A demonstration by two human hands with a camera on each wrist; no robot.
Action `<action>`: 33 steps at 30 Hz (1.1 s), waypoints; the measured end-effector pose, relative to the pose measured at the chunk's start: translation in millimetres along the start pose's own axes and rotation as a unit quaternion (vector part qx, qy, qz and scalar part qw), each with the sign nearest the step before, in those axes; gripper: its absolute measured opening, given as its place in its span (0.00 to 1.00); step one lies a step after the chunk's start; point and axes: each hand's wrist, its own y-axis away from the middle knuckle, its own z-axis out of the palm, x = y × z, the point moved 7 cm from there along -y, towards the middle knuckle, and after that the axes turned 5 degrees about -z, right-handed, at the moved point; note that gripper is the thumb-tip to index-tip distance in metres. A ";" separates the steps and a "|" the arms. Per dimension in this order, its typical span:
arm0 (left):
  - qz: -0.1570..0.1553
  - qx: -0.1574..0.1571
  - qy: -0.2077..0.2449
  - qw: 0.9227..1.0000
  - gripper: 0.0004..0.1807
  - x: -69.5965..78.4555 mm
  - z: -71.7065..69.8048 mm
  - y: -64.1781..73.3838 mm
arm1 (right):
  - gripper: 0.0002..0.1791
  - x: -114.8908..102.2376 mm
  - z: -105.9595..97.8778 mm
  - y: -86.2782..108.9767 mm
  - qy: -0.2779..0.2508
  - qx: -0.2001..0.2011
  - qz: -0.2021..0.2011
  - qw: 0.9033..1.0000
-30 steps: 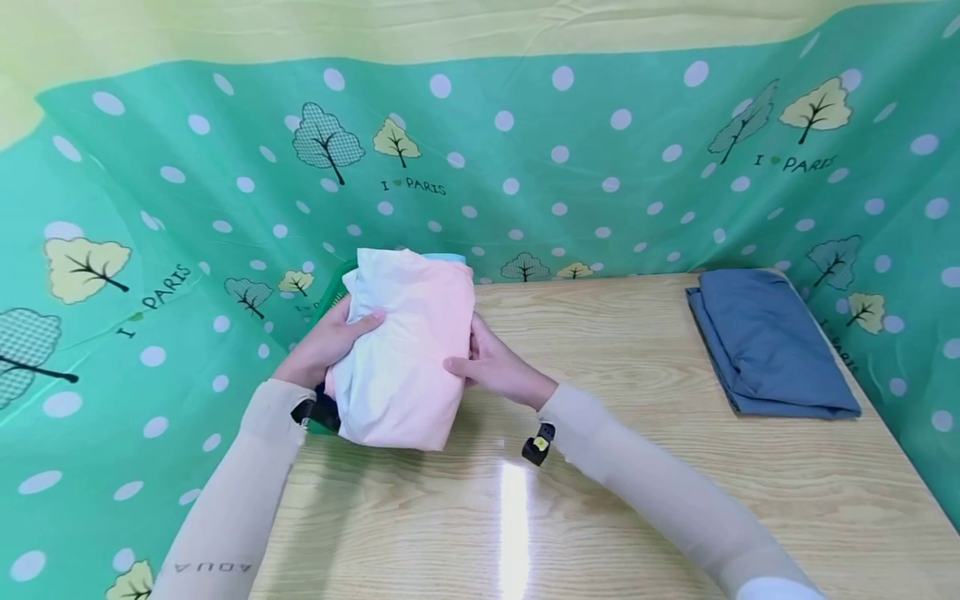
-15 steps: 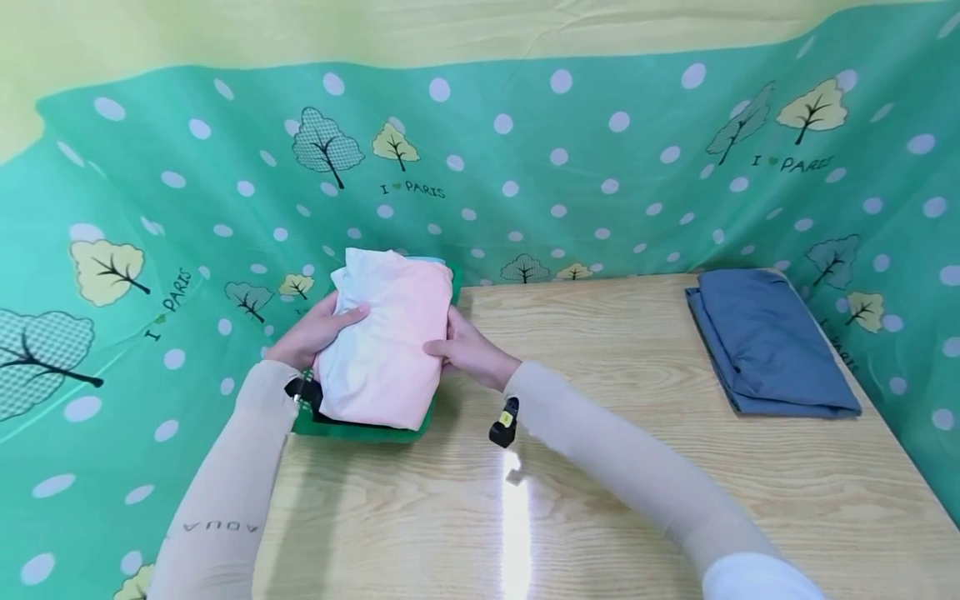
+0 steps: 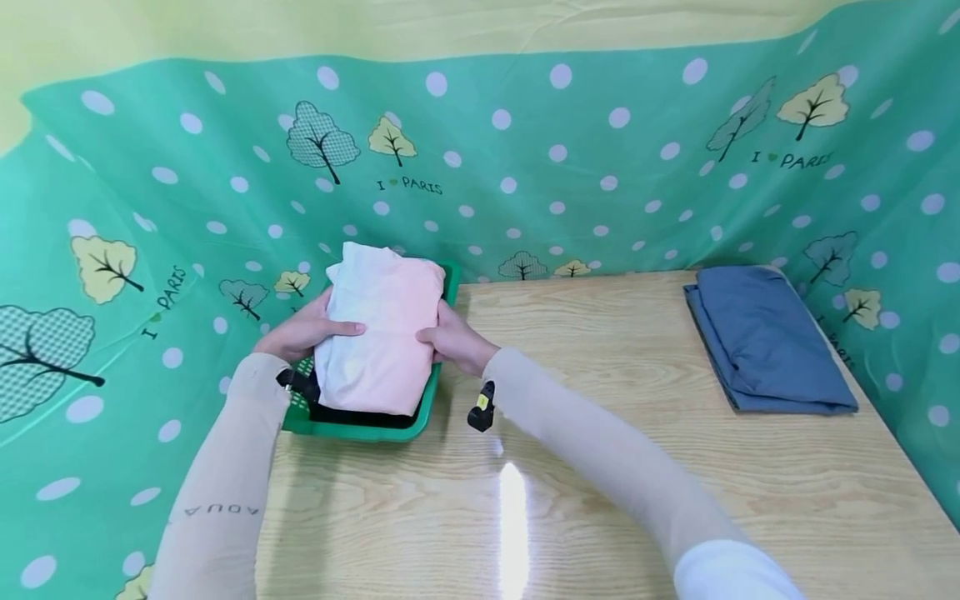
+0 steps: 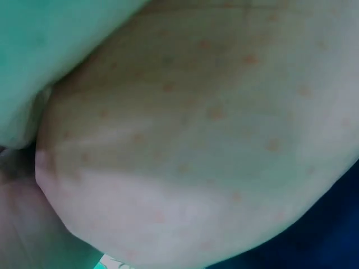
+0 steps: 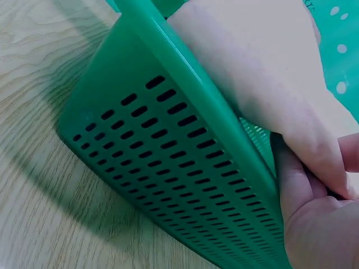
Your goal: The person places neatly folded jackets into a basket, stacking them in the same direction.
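Cloth point(image 3: 384, 329) lies at the mouth of the green basket point(image 3: 367, 431); left hand point(image 3: 306, 329) and right hand point(image 3: 459, 337) pinch opposite edges, thumbs on top, other fingers mostly hidden; placing it inside seems the current step; next likely calls for even release.

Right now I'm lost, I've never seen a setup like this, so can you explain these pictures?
There's no machine, just a person's bare hands. The wide picture comes from a head camera looking forward and down; the two close ones come from wrist cameras. The left hand and right hand grip a pale pink-and-white cloth at the mouth of a green basket. The basket stands on a wood-grain table, where a folded blue-grey cloth lies at the right.
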 end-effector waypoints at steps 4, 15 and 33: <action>-0.004 0.015 -0.016 1.000 0.55 -4.4 -5.4 -3.4 | 0.32 -2.3 4.5 -3.6 0.011 -0.003 0.005 1.000; -0.005 0.034 -0.078 0.996 0.57 -15.1 -6.1 -12.8 | 0.56 -12.2 14.2 -0.7 0.084 -0.001 0.022 0.996; -0.042 0.089 -0.168 0.981 0.61 -33.7 10.3 -15.5 | 0.40 -17.8 43.3 23.7 0.471 0.007 -0.043 0.881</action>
